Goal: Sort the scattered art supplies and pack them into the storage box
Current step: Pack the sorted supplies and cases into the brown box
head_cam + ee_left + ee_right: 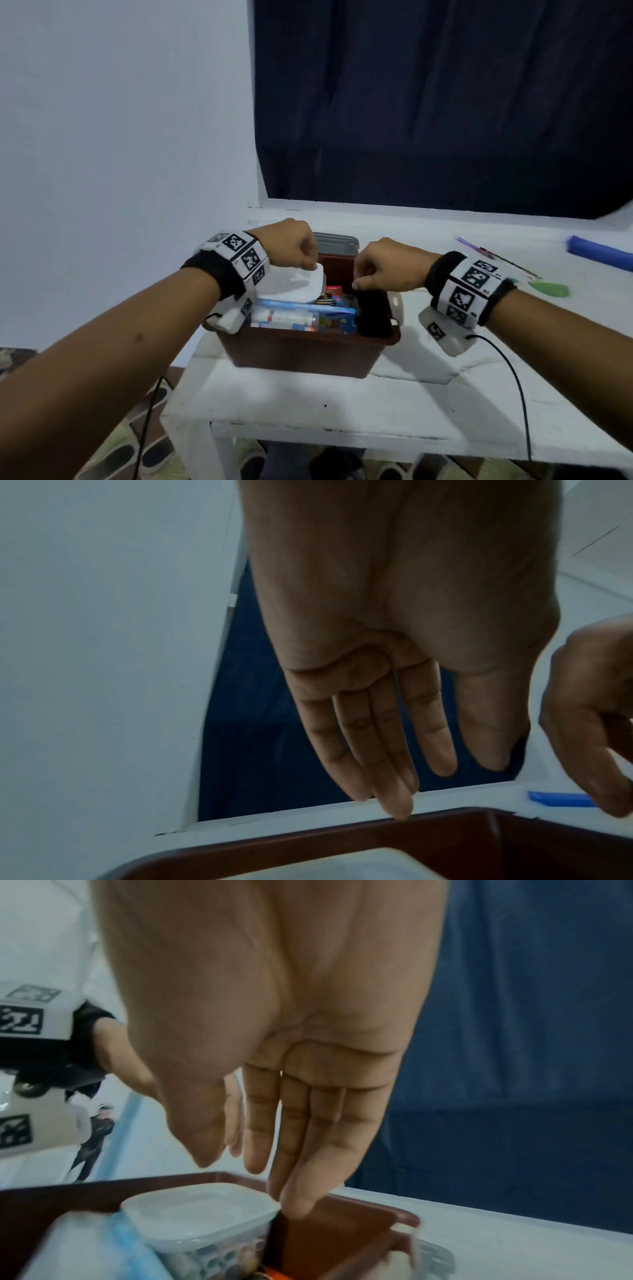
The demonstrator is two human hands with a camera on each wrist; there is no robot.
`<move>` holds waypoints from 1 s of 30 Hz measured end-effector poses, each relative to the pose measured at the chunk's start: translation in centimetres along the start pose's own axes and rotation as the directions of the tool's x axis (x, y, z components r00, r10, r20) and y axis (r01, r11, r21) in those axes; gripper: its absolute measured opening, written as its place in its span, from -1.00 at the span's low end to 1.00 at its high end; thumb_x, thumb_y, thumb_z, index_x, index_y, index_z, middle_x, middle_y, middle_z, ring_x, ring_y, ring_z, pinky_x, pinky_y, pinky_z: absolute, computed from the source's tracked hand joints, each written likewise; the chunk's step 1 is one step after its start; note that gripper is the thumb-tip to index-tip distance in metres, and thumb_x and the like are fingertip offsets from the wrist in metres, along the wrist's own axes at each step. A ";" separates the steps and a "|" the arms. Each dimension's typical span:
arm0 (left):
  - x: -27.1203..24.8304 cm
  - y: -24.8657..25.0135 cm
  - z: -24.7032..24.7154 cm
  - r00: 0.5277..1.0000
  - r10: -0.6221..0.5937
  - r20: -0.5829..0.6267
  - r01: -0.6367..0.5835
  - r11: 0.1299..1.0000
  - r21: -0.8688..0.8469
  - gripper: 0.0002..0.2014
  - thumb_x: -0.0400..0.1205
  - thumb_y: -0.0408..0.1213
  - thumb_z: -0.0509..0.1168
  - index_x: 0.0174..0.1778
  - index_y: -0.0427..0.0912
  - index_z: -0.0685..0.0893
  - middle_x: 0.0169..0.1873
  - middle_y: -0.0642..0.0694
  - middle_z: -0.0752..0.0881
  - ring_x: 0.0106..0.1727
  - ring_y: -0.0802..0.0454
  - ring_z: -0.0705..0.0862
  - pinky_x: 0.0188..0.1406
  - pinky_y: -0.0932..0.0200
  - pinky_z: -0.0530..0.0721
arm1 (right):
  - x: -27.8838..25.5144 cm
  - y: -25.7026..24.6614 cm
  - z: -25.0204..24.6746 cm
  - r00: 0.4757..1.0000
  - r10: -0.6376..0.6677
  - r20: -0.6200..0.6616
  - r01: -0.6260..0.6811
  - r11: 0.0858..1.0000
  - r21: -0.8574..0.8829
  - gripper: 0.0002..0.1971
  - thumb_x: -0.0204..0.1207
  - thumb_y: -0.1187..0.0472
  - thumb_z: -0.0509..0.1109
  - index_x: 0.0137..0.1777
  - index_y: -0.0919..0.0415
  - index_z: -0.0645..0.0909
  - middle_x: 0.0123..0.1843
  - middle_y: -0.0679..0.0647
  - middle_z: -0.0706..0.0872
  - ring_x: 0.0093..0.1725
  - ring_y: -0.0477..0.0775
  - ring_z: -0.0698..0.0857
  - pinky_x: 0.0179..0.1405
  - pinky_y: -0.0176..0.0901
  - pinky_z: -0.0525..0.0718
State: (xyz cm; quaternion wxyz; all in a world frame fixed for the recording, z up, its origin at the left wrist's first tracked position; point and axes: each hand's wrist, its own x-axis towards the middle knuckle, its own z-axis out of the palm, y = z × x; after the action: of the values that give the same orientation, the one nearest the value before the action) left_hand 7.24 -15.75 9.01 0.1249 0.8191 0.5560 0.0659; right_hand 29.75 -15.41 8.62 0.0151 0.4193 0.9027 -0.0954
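Over the storage box [308, 353] near the bench's left edge, both the left hand [294, 248] and right hand [383, 265] hang with fingers relaxed and apparently empty, so the lidded tub [202, 1214], perched high on the packed supplies, could tip if nudged.

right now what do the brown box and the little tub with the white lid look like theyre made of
The brown box looks like moulded plastic: smooth, slightly glossy walls with a rolled rim and rounded corners. The little tub seems to be thin clear plastic, since colourful contents show through its side; its lid looks like frosted, translucent plastic with a raised edge.
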 end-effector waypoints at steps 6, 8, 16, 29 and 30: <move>6.2 8.8 2.0 0.990 0.139 -0.011 -0.139 0.990 -0.022 -0.91 0.55 -0.28 0.41 -0.12 -0.12 0.83 -0.38 0.08 0.78 -0.33 0.28 0.67 -0.24 0.29 0.57 | -7.5 8.0 0.5 0.952 0.234 -0.198 -0.184 0.953 0.242 -0.89 0.54 0.16 0.42 -0.12 0.13 0.77 -0.16 -0.08 0.80 -0.11 -0.08 0.74 -0.04 -0.11 0.73; 8.1 12.3 2.9 0.984 0.178 0.008 -0.178 0.984 -0.034 -0.90 0.56 -0.28 0.39 -0.10 -0.13 0.82 -0.34 0.04 0.80 -0.30 0.26 0.68 -0.22 0.30 0.60 | -10.4 10.9 0.8 0.936 0.290 -0.198 -0.232 0.933 0.274 -0.90 0.51 0.19 0.41 -0.20 0.10 0.75 -0.21 -0.09 0.79 -0.18 -0.11 0.73 -0.11 -0.13 0.71; 16.7 27.1 9.4 0.956 0.290 0.041 -0.285 0.953 -0.107 -0.88 0.58 -0.28 0.37 -0.05 -0.13 0.81 -0.25 0.08 0.75 -0.16 0.13 0.69 -0.08 0.27 0.56 | -23.1 22.7 1.9 0.870 0.452 -0.198 -0.394 0.877 0.276 -0.90 0.52 0.21 0.42 -0.20 0.14 0.74 -0.17 0.00 0.78 -0.26 -0.10 0.65 -0.23 -0.27 0.58; 29.2 43.9 19.2 0.960 0.280 0.016 -0.272 0.944 -0.186 -0.94 0.54 -0.26 0.42 -0.14 -0.09 0.81 -0.20 0.05 0.77 -0.10 0.09 0.72 -0.06 0.22 0.61 | -37.3 40.2 4.7 0.764 0.624 -0.161 -0.535 0.754 0.380 -0.90 0.47 0.25 0.39 -0.24 0.15 0.71 -0.19 0.01 0.79 -0.16 0.01 0.71 -0.18 -0.26 0.63; 30.1 44.7 19.4 0.960 0.281 0.013 -0.274 0.944 -0.183 -0.95 0.53 -0.25 0.42 -0.16 -0.07 0.80 -0.21 0.06 0.77 -0.10 0.10 0.71 -0.06 0.23 0.58 | -37.7 41.3 4.7 0.760 0.629 -0.161 -0.538 0.750 0.385 -0.90 0.47 0.25 0.39 -0.24 0.15 0.71 -0.19 0.02 0.79 -0.15 0.02 0.71 -0.16 -0.24 0.65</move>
State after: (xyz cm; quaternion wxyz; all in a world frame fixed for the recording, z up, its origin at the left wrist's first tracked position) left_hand 63.28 -6.09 1.86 0.1987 0.8757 0.4243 0.1168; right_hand 85.29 -18.67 1.42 -0.1510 0.6885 0.6891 -0.1682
